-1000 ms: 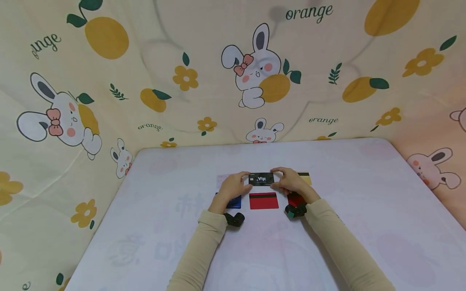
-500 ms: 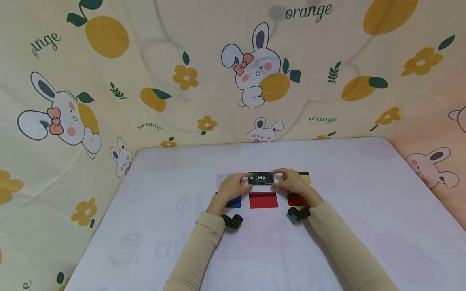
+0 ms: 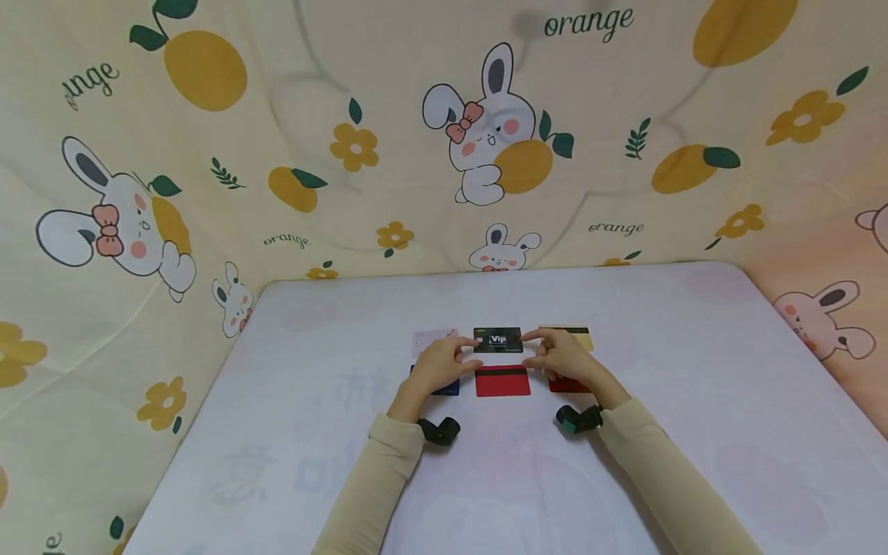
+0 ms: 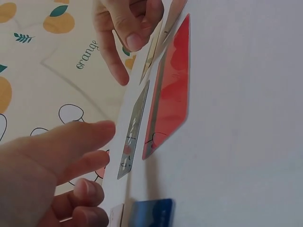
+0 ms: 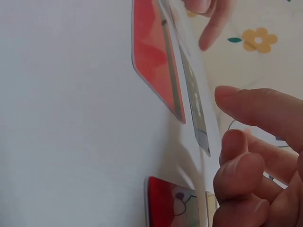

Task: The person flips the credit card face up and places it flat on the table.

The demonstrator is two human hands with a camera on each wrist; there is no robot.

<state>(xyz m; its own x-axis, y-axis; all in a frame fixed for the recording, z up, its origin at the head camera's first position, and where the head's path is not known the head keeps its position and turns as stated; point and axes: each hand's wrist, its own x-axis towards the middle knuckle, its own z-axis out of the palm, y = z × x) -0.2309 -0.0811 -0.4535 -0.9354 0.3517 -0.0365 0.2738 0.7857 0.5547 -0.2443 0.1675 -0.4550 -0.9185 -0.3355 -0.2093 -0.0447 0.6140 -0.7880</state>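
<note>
A black card printed "Vip" [image 3: 498, 340] lies flat in the middle of the back row in the head view. My left hand [image 3: 438, 364] hovers at its left end, thumb and fingers apart and holding nothing. At the right end is my right hand [image 3: 563, 356], also holding nothing, its forefinger extended and other fingers loosely bent. Both wrist views show gaps between the fingertips and the black card [image 4: 132, 132]. A red card with a dark stripe [image 3: 502, 384] lies just in front of it.
Partly hidden beneath my left hand are a pale pink card [image 3: 428, 339] and a blue card [image 3: 448, 387]. A gold card with a black stripe [image 3: 583, 339] and another red card [image 3: 570, 385] lie by my right hand. All rest on the white table [image 3: 499, 478].
Both hands have let go of the black card's ends and drawn back slightly, toward the body and apart. The black card stays in place.
</note>
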